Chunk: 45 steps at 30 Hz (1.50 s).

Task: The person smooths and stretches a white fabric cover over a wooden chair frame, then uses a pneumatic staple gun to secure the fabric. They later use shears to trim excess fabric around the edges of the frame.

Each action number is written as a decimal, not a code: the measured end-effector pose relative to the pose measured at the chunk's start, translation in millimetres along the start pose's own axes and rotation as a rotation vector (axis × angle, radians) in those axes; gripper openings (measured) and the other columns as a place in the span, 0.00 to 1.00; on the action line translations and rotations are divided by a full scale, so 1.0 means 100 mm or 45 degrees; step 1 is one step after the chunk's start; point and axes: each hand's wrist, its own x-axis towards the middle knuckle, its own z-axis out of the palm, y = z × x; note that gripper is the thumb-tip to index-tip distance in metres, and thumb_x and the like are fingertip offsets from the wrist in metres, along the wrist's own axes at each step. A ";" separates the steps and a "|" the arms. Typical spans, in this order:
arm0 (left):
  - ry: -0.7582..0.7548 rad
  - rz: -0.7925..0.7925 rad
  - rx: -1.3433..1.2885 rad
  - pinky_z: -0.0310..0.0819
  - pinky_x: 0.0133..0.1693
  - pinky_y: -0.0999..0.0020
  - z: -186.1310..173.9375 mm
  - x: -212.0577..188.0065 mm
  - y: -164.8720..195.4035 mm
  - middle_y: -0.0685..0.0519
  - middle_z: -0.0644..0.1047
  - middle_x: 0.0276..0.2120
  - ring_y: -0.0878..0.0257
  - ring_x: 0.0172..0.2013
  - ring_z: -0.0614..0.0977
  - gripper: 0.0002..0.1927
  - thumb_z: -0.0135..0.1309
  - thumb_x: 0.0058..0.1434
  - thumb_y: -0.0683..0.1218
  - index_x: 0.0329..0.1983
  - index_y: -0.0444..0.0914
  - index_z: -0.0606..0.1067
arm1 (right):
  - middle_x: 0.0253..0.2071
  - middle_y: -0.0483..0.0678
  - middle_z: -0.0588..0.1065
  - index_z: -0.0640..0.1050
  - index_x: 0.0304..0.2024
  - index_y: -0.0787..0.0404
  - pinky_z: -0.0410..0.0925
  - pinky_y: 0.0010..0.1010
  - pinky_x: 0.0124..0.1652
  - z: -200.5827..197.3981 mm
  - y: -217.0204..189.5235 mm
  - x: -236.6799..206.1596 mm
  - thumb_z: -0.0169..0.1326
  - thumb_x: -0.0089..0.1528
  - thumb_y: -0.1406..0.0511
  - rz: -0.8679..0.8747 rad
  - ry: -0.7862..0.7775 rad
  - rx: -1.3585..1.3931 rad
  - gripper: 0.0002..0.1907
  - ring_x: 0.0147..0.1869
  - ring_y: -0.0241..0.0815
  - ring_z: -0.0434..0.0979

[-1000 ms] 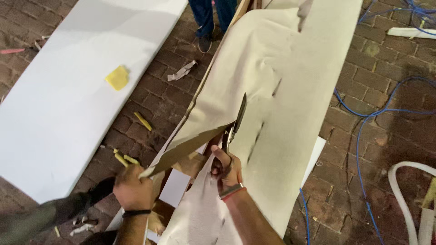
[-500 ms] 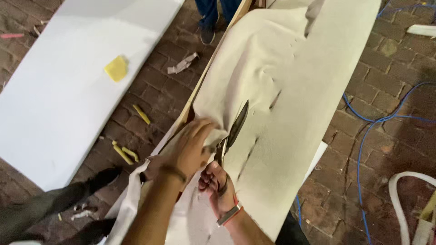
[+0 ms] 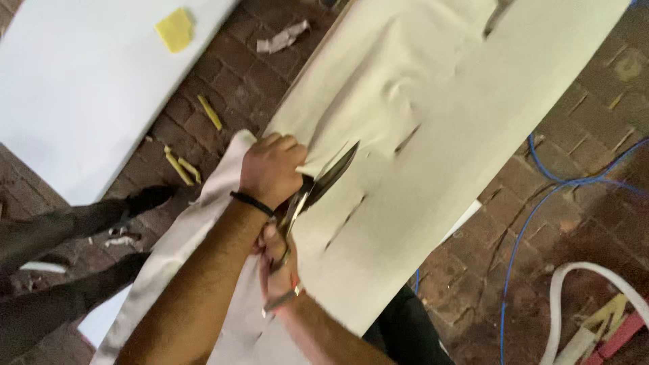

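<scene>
Currently the right hand (image 3: 277, 260) has its grip closed through the handles of the scissors (image 3: 318, 189), blades parted and pointing far-right across the beige cloth (image 3: 460, 115). The left hand (image 3: 270, 169) crosses over the right wrist, its grip pinched together on the cloth edge just beside the blades, at the left border of the sheet. The cloth lies stretched over a long board that runs from near-left to far-right above the brick floor (image 3: 581, 203); several short slits already show in it, right of the blades.

Judgement: a clean cut calls for the left hand keeping the cloth taut and flat ahead of the blades, fingers clear of the edge line, and long, full closures rather than snips.

Off to the left: a white panel (image 3: 81, 88) with a yellow pad (image 3: 176, 30), yellow scraps (image 3: 179, 165) on the bricks. Blue cable (image 3: 534, 209) and white hose (image 3: 581, 284) lie right.
</scene>
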 end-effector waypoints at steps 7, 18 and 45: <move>0.169 -0.169 -0.115 0.70 0.34 0.57 -0.07 -0.09 -0.11 0.54 0.72 0.28 0.54 0.35 0.76 0.07 0.57 0.46 0.37 0.24 0.42 0.72 | 0.22 0.40 0.60 0.67 0.28 0.56 0.58 0.30 0.27 -0.09 -0.01 -0.14 0.60 0.60 0.45 0.198 0.426 -0.220 0.26 0.25 0.36 0.60; 0.310 -0.249 -0.258 0.69 0.33 0.55 -0.21 -0.05 -0.16 0.53 0.73 0.28 0.50 0.33 0.77 0.07 0.54 0.45 0.36 0.24 0.42 0.72 | 0.20 0.41 0.60 0.68 0.26 0.55 0.58 0.30 0.24 -0.05 -0.59 0.41 0.62 0.59 0.48 0.068 0.431 -0.481 0.23 0.23 0.37 0.61; -0.332 -0.781 -0.105 0.77 0.43 0.57 -0.32 0.26 -0.32 0.53 0.82 0.38 0.53 0.41 0.82 0.08 0.60 0.49 0.38 0.32 0.43 0.78 | 0.21 0.39 0.63 0.70 0.26 0.51 0.58 0.33 0.28 0.06 -2.00 1.49 0.64 0.56 0.45 0.000 0.432 -0.487 0.23 0.25 0.37 0.61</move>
